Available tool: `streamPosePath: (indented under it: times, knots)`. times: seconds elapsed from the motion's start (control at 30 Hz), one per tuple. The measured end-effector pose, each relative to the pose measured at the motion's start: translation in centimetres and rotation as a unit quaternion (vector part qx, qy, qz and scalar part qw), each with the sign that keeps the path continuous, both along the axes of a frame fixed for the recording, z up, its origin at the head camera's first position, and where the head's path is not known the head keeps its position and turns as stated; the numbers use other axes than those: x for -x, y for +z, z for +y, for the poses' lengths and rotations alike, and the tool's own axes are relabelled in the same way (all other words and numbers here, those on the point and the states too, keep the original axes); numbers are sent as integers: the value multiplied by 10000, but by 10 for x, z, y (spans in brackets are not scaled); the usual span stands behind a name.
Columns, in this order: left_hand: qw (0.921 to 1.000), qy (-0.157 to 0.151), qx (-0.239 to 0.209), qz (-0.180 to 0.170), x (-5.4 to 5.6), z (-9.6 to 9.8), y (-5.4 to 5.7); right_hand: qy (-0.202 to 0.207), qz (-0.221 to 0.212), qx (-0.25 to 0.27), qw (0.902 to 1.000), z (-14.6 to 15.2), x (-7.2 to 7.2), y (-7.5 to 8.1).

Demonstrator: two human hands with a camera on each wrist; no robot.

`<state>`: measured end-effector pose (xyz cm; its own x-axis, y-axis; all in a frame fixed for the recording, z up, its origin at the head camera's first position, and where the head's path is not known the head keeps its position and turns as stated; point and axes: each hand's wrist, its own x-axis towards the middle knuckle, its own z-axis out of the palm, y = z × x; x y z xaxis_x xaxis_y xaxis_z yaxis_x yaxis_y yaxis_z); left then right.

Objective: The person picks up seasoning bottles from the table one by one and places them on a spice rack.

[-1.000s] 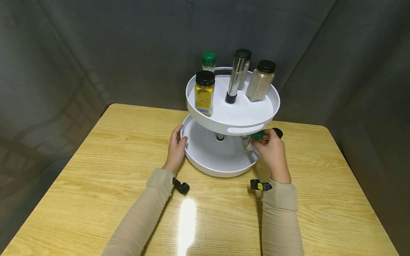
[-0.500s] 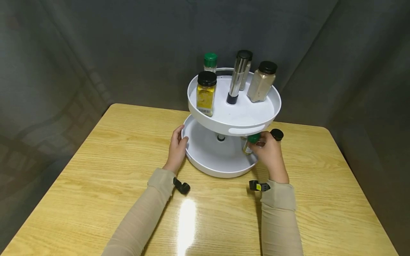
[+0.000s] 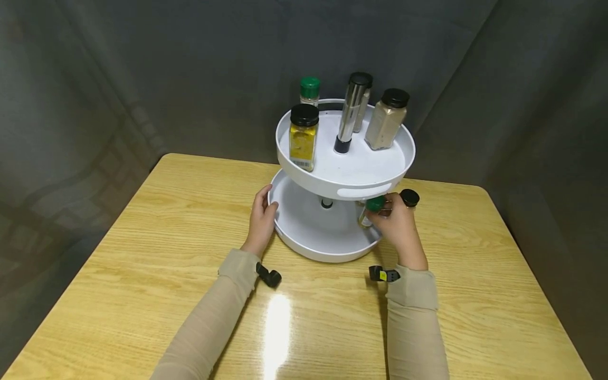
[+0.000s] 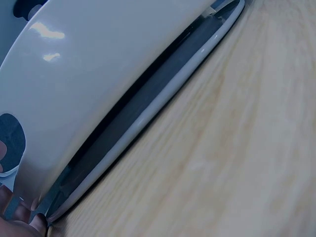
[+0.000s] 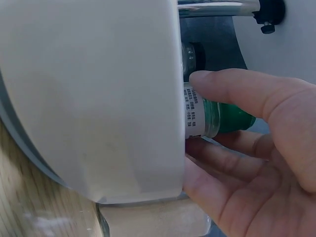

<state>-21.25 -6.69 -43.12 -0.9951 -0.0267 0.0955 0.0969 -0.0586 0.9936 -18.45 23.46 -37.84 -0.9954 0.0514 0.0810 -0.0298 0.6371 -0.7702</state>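
A white two-tier round tray (image 3: 328, 257) stands on the table. My right hand (image 3: 401, 232) pinches a spice jar with a green cap (image 3: 375, 203) between thumb and fingers, inside the right edge of the lower tier. In the right wrist view the green-capped jar (image 5: 195, 111) shows a printed white label, its base hidden behind the tray's white wall (image 5: 94, 98). My left hand (image 3: 258, 224) holds the lower tier's left rim, thumb at the edge. Its fingertips (image 4: 39, 221) show at the rim in the left wrist view.
On the upper tier stand a yellow jar (image 3: 302, 140), a beige jar (image 3: 386, 122), another green-capped jar (image 3: 310, 88) and a chrome post (image 3: 349, 119). A black-capped jar (image 3: 409, 198) is outside the lower tier's right side. A dark-capped jar (image 5: 190, 58) sits beside the held one.
My right hand has moved slightly left with the green-capped jar, further in over the lower tier. More of the black-capped jar beside it shows. The left hand stays at the rim.
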Motion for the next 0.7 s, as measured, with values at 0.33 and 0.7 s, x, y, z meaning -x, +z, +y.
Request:
streamPosePath:
  times: [0.33, 0.7]
  knots:
    - [9999, -4, 106, -45, -1, 0, 1, 53, -15, -17, 10000, 0, 0, -1]
    - [9999, 13, 23, -103, -3, 1, 4, 45, -107, -47, 9999, 2, 0, 1]
